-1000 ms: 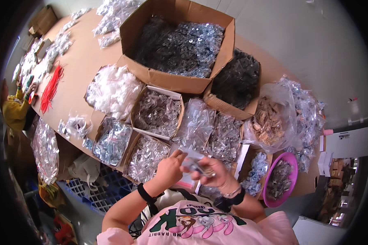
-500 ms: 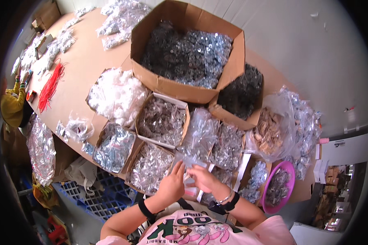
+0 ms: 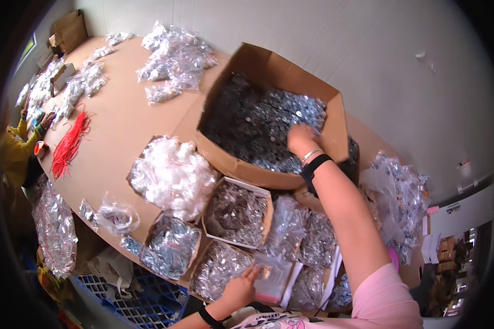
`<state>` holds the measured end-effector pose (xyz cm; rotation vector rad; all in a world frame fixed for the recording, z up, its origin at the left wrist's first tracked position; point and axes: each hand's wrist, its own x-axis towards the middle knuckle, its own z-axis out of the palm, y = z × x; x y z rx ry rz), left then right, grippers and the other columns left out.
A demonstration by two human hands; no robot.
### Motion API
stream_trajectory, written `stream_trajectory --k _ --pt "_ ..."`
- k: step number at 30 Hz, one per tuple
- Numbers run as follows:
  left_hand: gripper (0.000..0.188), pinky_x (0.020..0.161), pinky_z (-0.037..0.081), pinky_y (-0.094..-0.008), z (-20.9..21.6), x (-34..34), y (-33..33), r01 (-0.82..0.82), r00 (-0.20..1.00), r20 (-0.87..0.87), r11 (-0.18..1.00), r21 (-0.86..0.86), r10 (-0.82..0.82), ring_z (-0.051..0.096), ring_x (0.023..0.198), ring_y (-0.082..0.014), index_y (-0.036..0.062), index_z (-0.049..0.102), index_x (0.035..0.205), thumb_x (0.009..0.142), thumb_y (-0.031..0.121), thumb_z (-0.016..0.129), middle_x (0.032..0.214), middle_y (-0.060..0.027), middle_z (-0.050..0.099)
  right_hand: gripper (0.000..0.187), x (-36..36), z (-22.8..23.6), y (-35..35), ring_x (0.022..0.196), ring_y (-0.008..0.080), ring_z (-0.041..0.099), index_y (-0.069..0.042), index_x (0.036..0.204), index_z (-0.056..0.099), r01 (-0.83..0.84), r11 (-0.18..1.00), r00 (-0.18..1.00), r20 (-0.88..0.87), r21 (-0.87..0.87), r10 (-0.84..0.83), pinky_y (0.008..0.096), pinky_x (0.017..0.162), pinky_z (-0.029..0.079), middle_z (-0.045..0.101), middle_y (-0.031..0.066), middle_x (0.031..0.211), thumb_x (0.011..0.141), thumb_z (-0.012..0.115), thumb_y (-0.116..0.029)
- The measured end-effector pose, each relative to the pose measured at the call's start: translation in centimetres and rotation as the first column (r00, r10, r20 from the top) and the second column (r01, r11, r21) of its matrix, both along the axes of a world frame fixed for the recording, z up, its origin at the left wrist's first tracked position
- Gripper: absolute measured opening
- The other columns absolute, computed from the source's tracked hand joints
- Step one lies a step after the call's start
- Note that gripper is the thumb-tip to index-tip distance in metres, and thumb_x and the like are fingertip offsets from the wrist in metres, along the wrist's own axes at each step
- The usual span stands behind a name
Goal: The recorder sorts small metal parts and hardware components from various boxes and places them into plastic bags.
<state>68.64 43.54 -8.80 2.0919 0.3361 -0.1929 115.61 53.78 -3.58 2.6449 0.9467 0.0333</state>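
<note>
My left hand [image 3: 240, 289] is closed on the edge of a clear plastic bag [image 3: 274, 277] low in the middle, above the front row of boxes. A small brownish thing shows by its fingertips, too small to name. Further up, my right hand [image 3: 302, 140] reaches into a large cardboard box [image 3: 247, 169], its fingers curled down against small shiny metal parts [image 3: 282, 109]. What those fingers hold, if anything, is hidden. Darker parts fill the left side of this box.
Smaller boxes of bagged parts [image 3: 170, 247] crowd the front. White bagged pieces [image 3: 173, 175] overflow a box left of the large one. Red cords [image 3: 70, 143] and filled bags [image 3: 175, 60] lie across the table [image 3: 121, 98]. A person in yellow [image 3: 16, 151] works at far left.
My right hand has left the plastic bag and moved up into the large box. My left hand stays by the bag. The whole view has shifted.
</note>
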Motion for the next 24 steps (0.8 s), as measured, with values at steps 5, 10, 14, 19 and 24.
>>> stream_trajectory --k 5,10,14,19,24 --pt "0.067 0.065 0.057 -0.0473 -3.1 -2.7 1.9 -0.087 0.996 -0.038 0.996 -0.02 0.086 0.069 0.076 -0.0398 0.0046 0.046 0.14 0.073 0.006 0.056 0.139 -0.019 0.054 0.033 -3.7 -1.0 4.0 0.116 0.0353 0.063 -0.009 0.112 0.074 -0.011 0.935 0.98 -0.19 -0.355 -0.06 0.0421 0.089 0.054 0.067 0.0142 0.123 0.082 0.068 -0.021" --pt "0.063 0.064 0.057 -0.0474 -3.9 -1.7 2.5 -0.092 0.995 0.032 0.99 -0.11 0.096 0.07 0.075 -0.0385 0.0078 0.05 0.138 0.075 0.007 0.055 0.134 -0.0164 0.058 0.029 -1.9 0.8 6.6 0.103 0.0373 0.067 -0.001 0.097 0.075 -0.206 0.964 0.97 -0.167 -0.17 0.178 0.042 0.086 0.055 0.07 0.0222 0.104 0.076 0.068 -0.02" --pt "0.091 0.062 0.052 -0.048 -5.7 -1.4 1.7 -0.073 0.989 0.12 0.992 -0.105 0.086 0.063 0.065 -0.0413 0.0035 0.043 0.143 0.066 0.029 0.084 0.095 -0.0272 0.066 0.03 -0.3 2.2 12.2 0.101 0.0377 0.067 0.0 0.098 0.074 -0.394 0.915 0.916 -0.111 -0.087 0.384 0.0409 0.087 0.054 0.069 0.0232 0.105 0.081 0.065 -0.024" --pt "0.091 0.062 0.052 -0.0482 -5.2 -1.4 2.1 -0.108 0.99 0.087 0.991 -0.075 0.115 0.064 0.068 -0.0413 0.0021 0.043 0.142 0.066 0.029 0.084 0.092 -0.0262 0.067 0.047 -5.7 -1.5 12.8 0.114 0.0353 0.062 -0.004 0.113 0.071 -0.388 0.868 0.82 -0.546 -0.31 0.172 0.0422 0.1 0.048 0.062 0.0181 0.129 0.088 0.055 -0.041" --pt "0.083 0.061 0.053 -0.0484 -5.9 -0.8 1.7 -0.116 0.987 0.1 0.987 -0.116 0.128 0.066 0.069 -0.04 0.0037 0.045 0.142 0.068 0.022 0.079 0.089 -0.0251 0.068 0.027 -4.7 -8.2 9.5 0.092 0.0379 0.07 0.006 0.097 0.07 -0.379 0.924 0.868 -0.365 -0.046 0.338 0.0424 0.078 0.058 0.066 0.0282 0.111 0.082 0.06 -0.014"
